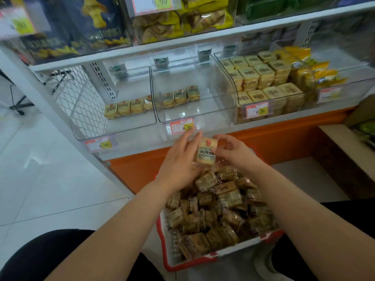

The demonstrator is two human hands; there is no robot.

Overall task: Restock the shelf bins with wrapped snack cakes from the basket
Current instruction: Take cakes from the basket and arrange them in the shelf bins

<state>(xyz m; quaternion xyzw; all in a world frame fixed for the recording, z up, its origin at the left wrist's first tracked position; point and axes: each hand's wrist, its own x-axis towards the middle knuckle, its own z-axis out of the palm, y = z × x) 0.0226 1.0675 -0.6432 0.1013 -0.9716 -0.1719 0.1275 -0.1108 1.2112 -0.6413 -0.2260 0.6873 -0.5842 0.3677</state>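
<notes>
A red-rimmed white basket (205,258) on the floor in front of me is heaped with wrapped snack cakes (221,207). Just above its far end, my left hand (180,159) and my right hand (233,153) together hold a small stack of wrapped cakes (207,152), label facing me. Beyond my hands stand clear shelf bins. The left bin (121,126) holds a short row of cakes (128,107). The middle bin (203,115) holds three cakes (181,96) near its back. The right bin (241,110) is stacked full.
Price tags marked 8.00 hang on the bin fronts. An orange base board (274,138) runs under the shelf. An upper shelf carries bagged snacks. A wire mesh side panel (81,102) is at left, white tiled floor beyond it, and a cardboard box (361,118) at far right.
</notes>
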